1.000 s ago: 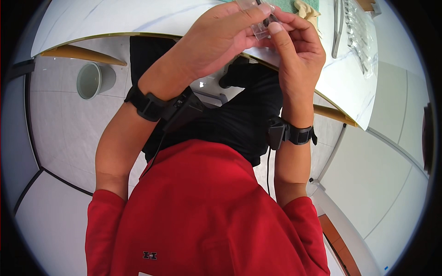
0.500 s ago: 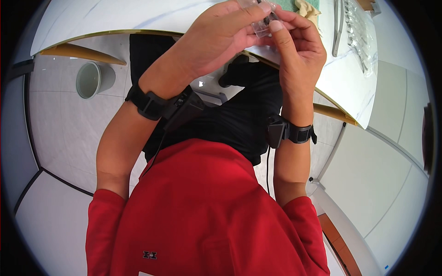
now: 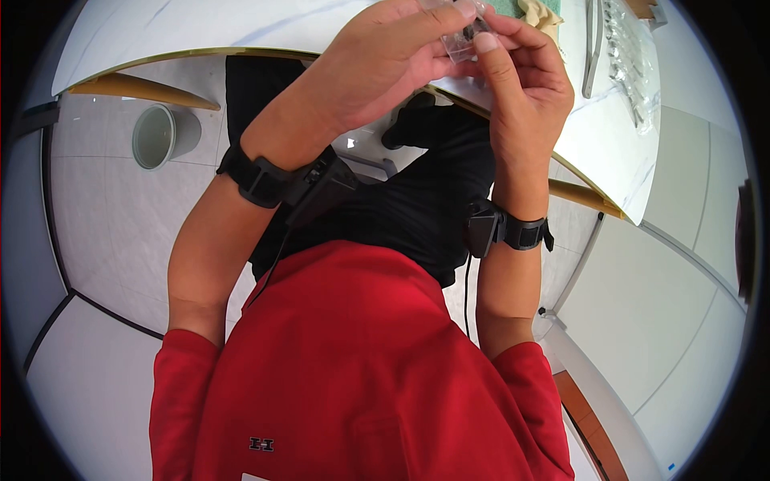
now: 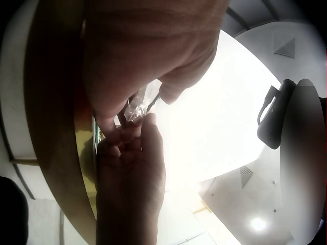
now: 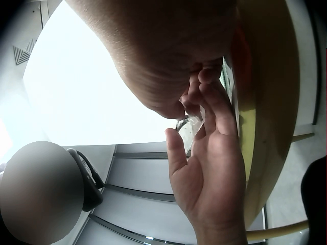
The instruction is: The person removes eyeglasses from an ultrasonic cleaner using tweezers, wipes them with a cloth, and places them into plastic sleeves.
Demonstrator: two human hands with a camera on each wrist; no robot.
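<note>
A small clear plastic bag (image 3: 460, 43) with a dark item inside is held between both hands above the table edge. The left hand (image 3: 370, 68) pinches its upper part, thumb on top. Against its right side lies the thumb of the right hand (image 3: 529, 100), whose other fingers are bent behind. Seen from the left wrist, the bag (image 4: 138, 109) shows between the left hand (image 4: 148, 51) and the right hand (image 4: 132, 176). From the right wrist, the bag (image 5: 190, 127) is partly covered by the fingers. Exactly what the dark item is, I cannot tell.
On the white table (image 3: 265, 26) lie a beige cloth (image 3: 541, 18) over a green mat (image 3: 507, 7), a long metal tool (image 3: 593, 56) and several clear packets (image 3: 627, 64) at the right. A grey bin (image 3: 164, 138) stands on the floor at the left.
The right hand has shifted slightly to the right, its thumb still on the bag. The bag has tilted a little, and the left hand has barely moved.
</note>
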